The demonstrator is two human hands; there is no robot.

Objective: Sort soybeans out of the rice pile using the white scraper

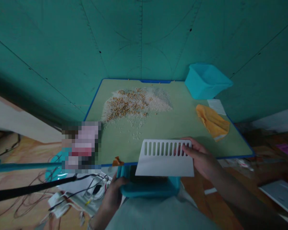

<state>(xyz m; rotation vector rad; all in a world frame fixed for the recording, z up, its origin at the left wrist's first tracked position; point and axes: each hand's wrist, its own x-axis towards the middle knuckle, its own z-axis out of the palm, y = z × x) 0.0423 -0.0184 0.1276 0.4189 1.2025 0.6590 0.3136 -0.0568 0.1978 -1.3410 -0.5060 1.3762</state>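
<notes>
My right hand (201, 156) grips the right end of a white plastic scraper (164, 158) with a row of slots along its top edge, held at the near edge of a pale green board (187, 127) with a blue rim. My left hand (115, 191) holds the left side of a teal tray (148, 187) just below that near edge, under the scraper. On the far part of the board lies a pile of white grains mixed with golden-brown beads (135, 102). A few loose white grains (136, 134) lie nearer to me.
A teal bin (206, 80) stands tilted at the board's far right corner. An orange cloth (213, 123) and a white paper (217, 106) lie along its right side. A small orange scrap (117, 161) sits at the near left edge. Cables (69, 195) litter the floor at left.
</notes>
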